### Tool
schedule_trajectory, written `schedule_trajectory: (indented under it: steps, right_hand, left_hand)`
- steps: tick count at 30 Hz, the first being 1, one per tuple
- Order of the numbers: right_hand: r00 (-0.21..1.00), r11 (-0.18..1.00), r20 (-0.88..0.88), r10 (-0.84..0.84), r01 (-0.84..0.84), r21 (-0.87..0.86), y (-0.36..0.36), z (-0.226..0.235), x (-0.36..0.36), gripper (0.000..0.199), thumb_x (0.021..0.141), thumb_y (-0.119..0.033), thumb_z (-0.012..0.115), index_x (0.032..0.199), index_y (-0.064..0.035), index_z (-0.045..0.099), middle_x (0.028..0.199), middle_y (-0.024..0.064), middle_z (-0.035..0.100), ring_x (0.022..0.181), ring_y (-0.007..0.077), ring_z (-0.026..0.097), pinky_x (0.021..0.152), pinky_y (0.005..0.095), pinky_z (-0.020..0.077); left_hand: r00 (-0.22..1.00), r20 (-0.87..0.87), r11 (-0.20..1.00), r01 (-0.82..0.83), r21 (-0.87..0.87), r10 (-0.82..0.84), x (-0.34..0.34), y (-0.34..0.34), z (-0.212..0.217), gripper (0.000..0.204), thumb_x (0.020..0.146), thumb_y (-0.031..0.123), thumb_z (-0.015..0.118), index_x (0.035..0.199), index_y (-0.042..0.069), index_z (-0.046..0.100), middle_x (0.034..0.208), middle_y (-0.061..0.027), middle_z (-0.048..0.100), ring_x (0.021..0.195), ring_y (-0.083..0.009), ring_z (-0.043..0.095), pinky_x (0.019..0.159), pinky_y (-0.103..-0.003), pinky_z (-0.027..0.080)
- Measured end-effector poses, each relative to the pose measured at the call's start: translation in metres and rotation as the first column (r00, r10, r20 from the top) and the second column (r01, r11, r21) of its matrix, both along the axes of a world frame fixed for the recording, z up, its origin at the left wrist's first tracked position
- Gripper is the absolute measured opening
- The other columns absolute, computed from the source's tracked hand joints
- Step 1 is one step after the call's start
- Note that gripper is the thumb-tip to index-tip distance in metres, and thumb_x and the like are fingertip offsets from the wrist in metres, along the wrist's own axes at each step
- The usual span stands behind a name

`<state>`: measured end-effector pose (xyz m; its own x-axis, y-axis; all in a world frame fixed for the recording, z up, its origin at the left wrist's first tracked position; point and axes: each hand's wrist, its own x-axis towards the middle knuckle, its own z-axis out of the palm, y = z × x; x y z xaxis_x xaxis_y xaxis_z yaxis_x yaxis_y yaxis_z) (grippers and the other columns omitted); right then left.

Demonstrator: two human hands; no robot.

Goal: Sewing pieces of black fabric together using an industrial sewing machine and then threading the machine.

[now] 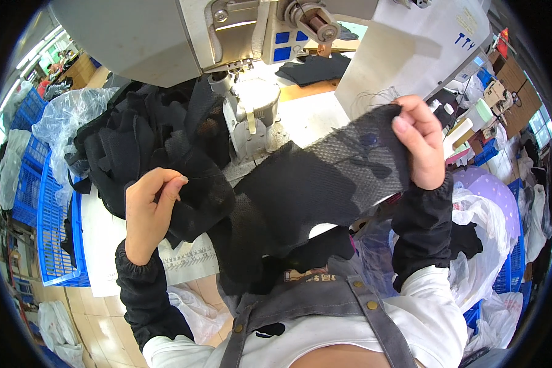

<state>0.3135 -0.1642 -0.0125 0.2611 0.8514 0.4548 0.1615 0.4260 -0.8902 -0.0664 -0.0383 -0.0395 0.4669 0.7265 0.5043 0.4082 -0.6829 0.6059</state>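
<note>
My right hand (424, 146) is closed on the upper corner of a black mesh fabric piece (306, 190), with thumb and fingertips pinched together. Fine loose thread ends (377, 97) stick up beside those fingers. The piece stretches down to the left in front of the sewing machine (251, 113), over my lap. My left hand (148, 211) makes a pinch in front of a heap of black fabric (122, 132). A thin dark thread (205, 177) runs from its fingertips toward the machine's needle area.
Overhead hangs the machine head (129, 37), with a thread spool (319, 26) on its front. More black cut pieces (316, 69) lie behind. A blue crate (58, 227) stands at left, a ruler strip (190, 256) marks the table edge, and clear plastic bags (481, 245) are at right.
</note>
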Motion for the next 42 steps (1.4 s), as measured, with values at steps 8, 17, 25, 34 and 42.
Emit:
schedule_trajectory:
  steps: [8, 17, 25, 34, 42]
  right_hand:
    - [0.601, 0.83, 0.725, -0.336, 0.553, -0.074, 0.04, -0.095, -0.001, 0.04, 0.087, -0.004, 0.065, 0.124, 0.0004, 0.053, 0.109, 0.0216, 0.063, 0.103, 0.0419, 0.06, 0.093, 0.0412, 0.0471]
    - [0.799, 0.95, 0.52, 0.303, -0.299, -0.095, 0.039, -0.025, -0.093, 0.053, 0.079, -0.002, 0.075, 0.129, -0.0047, 0.059, 0.128, 0.0097, 0.06, 0.077, 0.011, 0.063, 0.066, 0.024, 0.051]
    - [0.791, 0.902, 0.433, 0.432, -0.379, -0.206, 0.067, -0.011, -0.151, 0.041, 0.08, -0.002, 0.078, 0.119, -0.0042, 0.065, 0.098, 0.0059, 0.067, 0.07, 0.0106, 0.061, 0.061, 0.0231, 0.0483]
    - [0.895, 0.933, 0.379, 0.234, -0.316, 0.172, 0.067, -0.019, -0.125, 0.01, 0.082, 0.003, 0.073, 0.09, -0.001, 0.069, 0.079, 0.0043, 0.063, 0.063, 0.0108, 0.056, 0.057, 0.0233, 0.0435]
    - [0.855, 0.935, 0.465, 0.23, -0.327, 0.14, 0.05, -0.005, -0.105, 0.036, 0.076, 0.001, 0.077, 0.111, -0.0058, 0.068, 0.11, 0.0084, 0.063, 0.072, 0.0121, 0.059, 0.059, 0.0235, 0.0456]
  left_hand:
    - [0.991, 0.077, 0.993, -0.109, 0.032, 0.107, 0.001, -0.004, -0.006, 0.006, 0.093, 0.004, 0.066, 0.093, -0.001, 0.069, 0.076, -0.0077, 0.07, 0.063, -0.0093, 0.063, 0.058, -0.022, 0.045]
    - [0.975, 0.2, 0.985, 0.124, -0.118, -0.099, 0.018, -0.014, 0.004, 0.049, 0.106, 0.043, 0.042, 0.104, -0.002, 0.062, 0.065, -0.0029, 0.056, 0.06, -0.0097, 0.053, 0.058, -0.025, 0.042]
    - [0.887, 0.444, 0.973, 0.197, -0.118, -0.125, 0.039, -0.024, 0.004, 0.046, 0.106, 0.044, 0.04, 0.098, 0.0, 0.049, 0.07, -0.0068, 0.058, 0.063, -0.0096, 0.05, 0.06, -0.026, 0.042]
    - [0.986, 0.04, 0.984, 0.162, -0.074, -0.159, 0.019, -0.033, 0.014, 0.02, 0.074, 0.001, 0.082, 0.089, -0.002, 0.069, 0.084, -0.0101, 0.067, 0.072, -0.0186, 0.064, 0.067, -0.027, 0.049]
    - [0.994, -0.03, 0.936, 0.105, 0.335, -0.101, 0.024, -0.042, 0.017, 0.025, 0.07, 0.006, 0.083, 0.091, 0.003, 0.072, 0.079, -0.0072, 0.064, 0.065, -0.0222, 0.061, 0.056, -0.029, 0.047]
